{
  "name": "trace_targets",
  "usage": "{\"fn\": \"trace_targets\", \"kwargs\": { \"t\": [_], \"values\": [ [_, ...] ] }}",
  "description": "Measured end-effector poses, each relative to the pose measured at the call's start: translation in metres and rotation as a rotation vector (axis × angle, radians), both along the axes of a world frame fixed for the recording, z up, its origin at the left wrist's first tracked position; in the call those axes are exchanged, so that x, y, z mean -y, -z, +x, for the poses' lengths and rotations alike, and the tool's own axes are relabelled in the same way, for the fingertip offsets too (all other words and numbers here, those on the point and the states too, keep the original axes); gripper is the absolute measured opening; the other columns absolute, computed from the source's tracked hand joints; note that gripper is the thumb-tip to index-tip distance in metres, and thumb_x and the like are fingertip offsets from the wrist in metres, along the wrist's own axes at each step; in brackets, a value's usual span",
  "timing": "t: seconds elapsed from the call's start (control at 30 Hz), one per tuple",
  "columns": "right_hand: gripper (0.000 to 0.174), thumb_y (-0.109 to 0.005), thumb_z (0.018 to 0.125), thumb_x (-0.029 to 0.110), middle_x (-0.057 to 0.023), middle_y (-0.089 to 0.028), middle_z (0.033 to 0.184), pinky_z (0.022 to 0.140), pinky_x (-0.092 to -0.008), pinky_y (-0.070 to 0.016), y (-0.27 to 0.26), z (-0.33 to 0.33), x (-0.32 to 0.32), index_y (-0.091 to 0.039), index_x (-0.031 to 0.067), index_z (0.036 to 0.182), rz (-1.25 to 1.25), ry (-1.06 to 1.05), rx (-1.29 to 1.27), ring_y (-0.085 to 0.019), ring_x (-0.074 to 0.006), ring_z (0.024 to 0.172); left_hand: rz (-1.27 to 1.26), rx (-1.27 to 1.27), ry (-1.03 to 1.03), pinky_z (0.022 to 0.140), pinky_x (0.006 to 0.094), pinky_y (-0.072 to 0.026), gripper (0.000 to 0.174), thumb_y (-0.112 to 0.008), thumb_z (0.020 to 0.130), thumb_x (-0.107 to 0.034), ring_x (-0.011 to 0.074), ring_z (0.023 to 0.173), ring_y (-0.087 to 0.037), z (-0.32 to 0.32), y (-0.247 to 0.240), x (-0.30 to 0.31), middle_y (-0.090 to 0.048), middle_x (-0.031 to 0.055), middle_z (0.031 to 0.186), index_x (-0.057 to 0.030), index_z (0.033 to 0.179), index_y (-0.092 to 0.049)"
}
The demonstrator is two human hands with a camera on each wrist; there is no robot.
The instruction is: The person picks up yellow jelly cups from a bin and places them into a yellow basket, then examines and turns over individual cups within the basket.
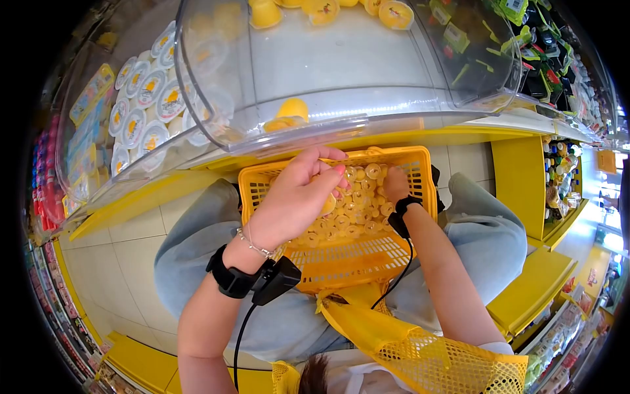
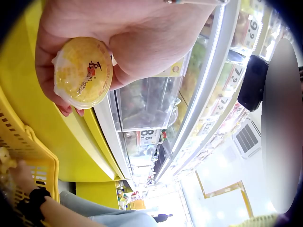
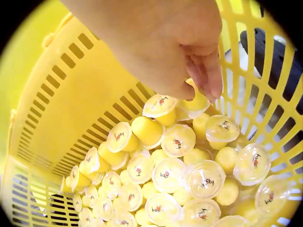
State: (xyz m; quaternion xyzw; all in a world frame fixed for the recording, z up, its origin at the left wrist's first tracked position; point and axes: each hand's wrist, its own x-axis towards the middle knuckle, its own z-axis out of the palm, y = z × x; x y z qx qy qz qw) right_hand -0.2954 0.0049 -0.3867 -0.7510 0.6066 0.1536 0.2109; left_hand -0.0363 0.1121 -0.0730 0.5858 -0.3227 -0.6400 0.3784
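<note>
The clear, glossy plastic bin (image 1: 315,65) contrasts with smooth yellow plastic basket (image 1: 335,262) and matt cloth jeans (image 1: 197,253).

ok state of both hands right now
Left hand: curled round a yellow plastic cup with a printed lid.
Right hand: pinching another such cup inside the slotted yellow plastic basket.

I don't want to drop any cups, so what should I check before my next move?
1. Left hand holds a cup: ok, fingers curled round it.
2. That cup's lid on: ok.
3. Right hand pinches another cup in the basket: ok; how firmly, cannot tell.
4. A hand free: not ok, both hold cups.
5. Every lid in the basket intact: cannot tell, cups overlap.
6. Clear bin emptied: not ok, several cups remain.
</note>
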Motion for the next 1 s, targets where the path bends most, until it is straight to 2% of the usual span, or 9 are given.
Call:
{"fn": "trace_targets", "kwargs": {
  "t": [0.13,0.23,0.33,0.43,0.53,0.63,0.83,0.93,1.0],
  "values": [
    [0.039,-0.064,0.083,0.000,-0.0269,-0.062,0.103,0.073,-0.0451,-0.0549,0.017,-0.004,-0.001,-0.055,-0.0016,0.121,-0.037,0.080,0.119,-0.062,-0.0395,0.094,0.016,-0.001,0.001,0.063,0.0247,-0.0493,0.036,-0.052,0.096,-0.023,0.0095,0.082,-0.057,-0.001,-0.002,0.000,-0.061,0.0060,0.091,-0.0004,0.123,-0.048],
    [0.054,-0.064,0.082,0.001,-0.0267,-0.061,0.107,0.075,-0.0475,-0.0535,0.027,-0.008,0.001,-0.046,0.0016,0.133,0.093,0.078,0.159,-0.061,-0.0414,0.098,-0.005,-0.005,0.008,0.063,0.0249,-0.0493,0.035,-0.052,0.096,-0.023,0.0094,0.082,-0.057,-0.001,0.002,0.000,-0.062,0.0061,0.091,-0.0004,0.123,-0.049],
    [0.057,-0.065,0.081,0.003,-0.0262,-0.062,0.109,0.078,-0.0498,-0.0520,0.026,-0.012,-0.002,-0.045,0.0029,0.134,0.074,0.023,0.250,-0.060,-0.0424,0.100,-0.009,0.009,0.003,0.062,0.0248,-0.0492,0.035,-0.052,0.096,-0.023,0.0095,0.082,-0.057,-0.002,0.000,0.000,-0.062,0.0061,0.091,-0.0004,0.122,-0.049],
    [0.053,-0.068,0.071,0.003,-0.0224,-0.066,0.103,0.083,-0.0451,-0.0507,0.025,-0.011,-0.004,-0.056,0.0077,0.122,0.048,0.104,0.325,-0.061,-0.0399,0.101,-0.018,0.011,0.012,0.063,0.0246,-0.0490,0.035,-0.052,0.096,-0.023,0.0097,0.082,-0.058,-0.002,0.002,0.000,-0.062,0.0061,0.091,-0.0003,0.122,-0.049],
    [0.058,-0.066,0.081,0.008,-0.0257,-0.063,0.109,0.081,-0.0479,-0.0513,0.010,-0.012,-0.005,-0.044,0.0030,0.134,0.071,-0.022,0.246,-0.060,-0.0419,0.101,0.006,0.001,0.006,0.064,0.0239,-0.0481,0.034,-0.052,0.095,-0.022,0.0098,0.082,-0.058,-0.003,-0.004,0.001,-0.063,0.0065,0.092,-0.0003,0.122,-0.049],
    [0.049,-0.064,0.082,0.011,-0.0265,-0.062,0.110,0.083,-0.0480,-0.0506,-0.008,-0.006,0.000,-0.049,0.0025,0.128,0.140,-0.025,0.160,-0.060,-0.0412,0.103,-0.022,-0.013,0.012,0.064,0.0238,-0.0472,0.034,-0.052,0.095,-0.022,0.0096,0.083,-0.058,-0.001,0.000,0.001,-0.063,0.0072,0.094,-0.0002,0.121,-0.050],
    [0.035,-0.057,0.086,0.019,-0.0243,-0.064,0.110,0.084,-0.0486,-0.0497,-0.082,0.018,0.011,-0.060,0.0008,0.115,0.180,-0.168,0.147,-0.060,-0.0396,0.105,-0.166,0.059,0.010,0.066,0.0273,-0.0475,0.034,-0.052,0.093,-0.021,0.0117,0.085,-0.057,-0.001,0.021,0.001,-0.062,0.0088,0.098,0.0014,0.119,-0.052],
    [0.034,-0.056,0.087,0.024,-0.0208,-0.066,0.107,0.084,-0.0470,-0.0502,-0.146,0.033,0.006,-0.062,0.0001,0.110,0.127,-0.319,0.157,-0.062,-0.0386,0.102,-0.089,0.098,0.039,0.083,0.0243,-0.0434,0.033,-0.052,0.094,-0.020,0.0129,0.093,-0.058,-0.001,0.015,0.002,-0.064,0.0073,0.101,-0.0018,0.121,-0.056],
    [0.037,-0.055,0.088,0.025,-0.0220,-0.066,0.104,0.084,-0.0463,-0.0500,-0.205,0.046,-0.004,-0.061,0.0033,0.117,0.158,-0.383,0.093,-0.063,-0.0391,0.097,-0.099,0.047,0.009,0.082,0.0240,-0.0434,0.032,-0.051,0.094,-0.021,0.0127,0.094,-0.058,-0.004,0.010,0.001,-0.064,0.0064,0.101,-0.0020,0.119,-0.057]
  ]
}}
